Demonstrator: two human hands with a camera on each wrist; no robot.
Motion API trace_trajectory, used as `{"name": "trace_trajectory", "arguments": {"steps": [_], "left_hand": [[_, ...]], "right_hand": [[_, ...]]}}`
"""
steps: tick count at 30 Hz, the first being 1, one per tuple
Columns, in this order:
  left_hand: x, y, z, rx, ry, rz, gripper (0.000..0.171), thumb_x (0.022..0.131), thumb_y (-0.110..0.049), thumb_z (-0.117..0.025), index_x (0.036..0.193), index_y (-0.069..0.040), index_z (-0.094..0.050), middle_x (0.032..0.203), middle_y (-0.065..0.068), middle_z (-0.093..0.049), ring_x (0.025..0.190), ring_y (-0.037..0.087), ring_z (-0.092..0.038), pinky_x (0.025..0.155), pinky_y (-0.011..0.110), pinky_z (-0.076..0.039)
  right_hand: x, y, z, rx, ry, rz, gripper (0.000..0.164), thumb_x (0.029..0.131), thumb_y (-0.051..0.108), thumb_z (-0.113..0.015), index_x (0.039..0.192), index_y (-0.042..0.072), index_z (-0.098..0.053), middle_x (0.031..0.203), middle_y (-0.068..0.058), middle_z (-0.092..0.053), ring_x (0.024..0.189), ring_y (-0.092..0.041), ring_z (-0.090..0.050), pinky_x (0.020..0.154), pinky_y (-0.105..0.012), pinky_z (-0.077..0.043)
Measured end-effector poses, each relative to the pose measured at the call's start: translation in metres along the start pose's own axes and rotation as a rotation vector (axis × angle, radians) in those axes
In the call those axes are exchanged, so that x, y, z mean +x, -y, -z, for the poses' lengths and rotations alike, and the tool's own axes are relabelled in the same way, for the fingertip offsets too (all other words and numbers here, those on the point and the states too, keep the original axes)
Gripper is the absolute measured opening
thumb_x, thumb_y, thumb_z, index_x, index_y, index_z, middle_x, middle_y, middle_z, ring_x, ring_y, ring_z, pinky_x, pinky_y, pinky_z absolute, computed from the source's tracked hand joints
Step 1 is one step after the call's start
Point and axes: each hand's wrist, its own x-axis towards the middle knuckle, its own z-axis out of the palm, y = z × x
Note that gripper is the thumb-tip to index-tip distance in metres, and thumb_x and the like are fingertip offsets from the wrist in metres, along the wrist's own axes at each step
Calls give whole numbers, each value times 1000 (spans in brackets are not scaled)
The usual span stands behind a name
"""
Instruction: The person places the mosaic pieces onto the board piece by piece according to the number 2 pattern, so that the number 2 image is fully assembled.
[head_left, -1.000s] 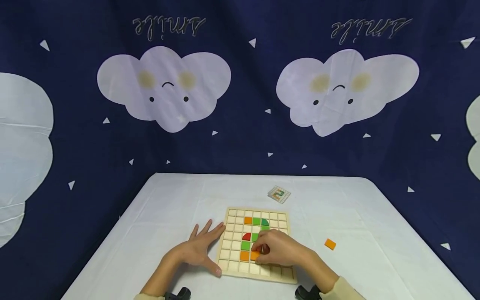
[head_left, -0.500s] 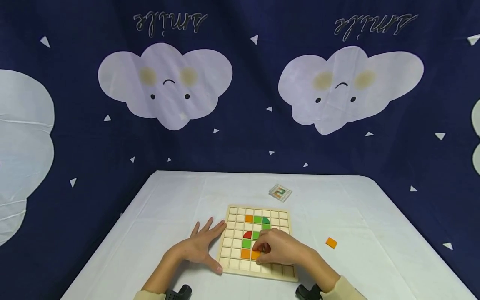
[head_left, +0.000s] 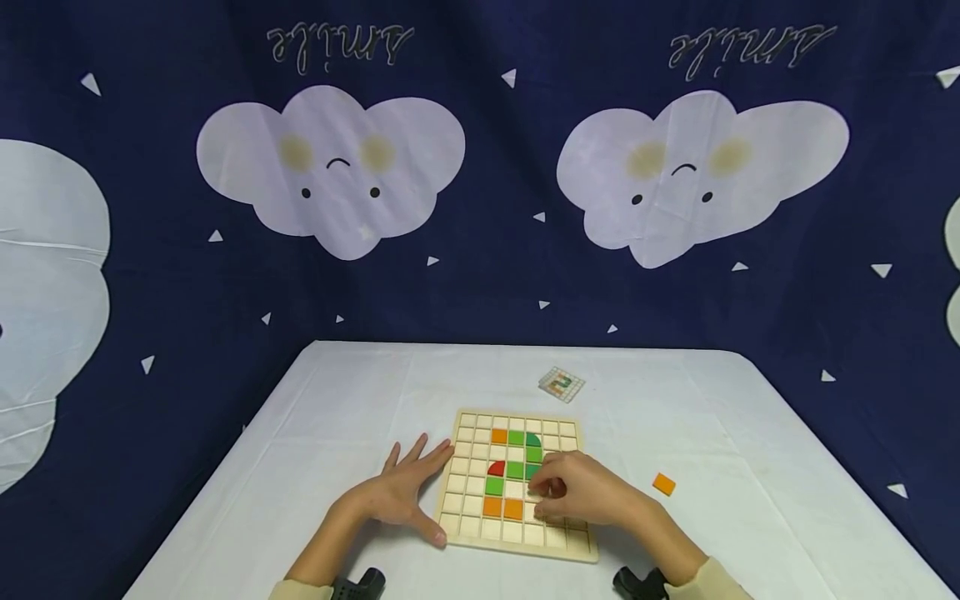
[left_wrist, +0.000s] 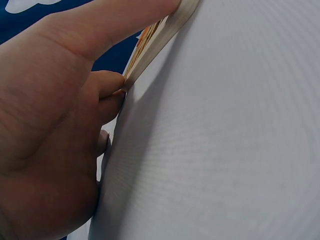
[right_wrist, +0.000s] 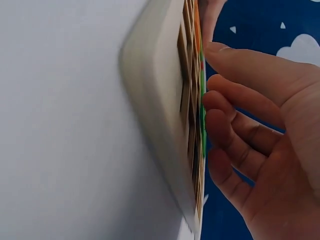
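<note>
A wooden grid board (head_left: 465,527) lies on the table, with coloured tiles set in some of its cells. Along its left edge my left hand (head_left: 397,493) rests with fingers spread, thumb and fingertips touching the rim. Over the right part of the board is my right hand (head_left: 588,492), fingers loosely bent and nothing visible between them. Just left of its fingertips sits an orange square tile (head_left: 513,509), beside another orange tile (head_left: 492,507). Above these are a green tile (head_left: 495,486) and a red quarter-round tile (head_left: 497,468). My right hand covers some right-hand cells.
One loose orange tile (head_left: 663,484) lies on the white tablecloth (head_left: 750,450) to the right of the board. A small stack of pattern cards (head_left: 562,384) sits behind the board. A dark blue curtain (head_left: 480,317) with printed clouds hangs beyond the table.
My right hand has let go of the orange tile in the bottom row and shifted right, uncovering it and the cells above. My left hand stays at the board's edge.
</note>
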Motion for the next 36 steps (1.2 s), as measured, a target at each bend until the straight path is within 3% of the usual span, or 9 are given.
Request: {"name": "trace_trajectory", "arguments": {"steps": [14, 36], "left_hand": [[1, 1, 0, -1, 6, 2, 132, 48, -72, -79, 155, -19, -22, 160, -3, -14, 145, 30, 5, 110, 58, 13], [-1, -1, 2, -1, 14, 10, 131, 49, -70, -81, 155, -18, -22, 160, -3, -14, 145, 29, 4, 110, 57, 13]], "right_hand": [[-24, -21, 22, 80, -58, -74, 22, 84, 27, -76, 103, 17, -73, 85, 10, -61, 72, -8, -56, 62, -24, -50], [-78, -65, 45, -30, -220, -227, 29, 78, 31, -80, 104, 20, -72, 90, 8, -60, 75, -13, -55, 60, -23, -47]]}}
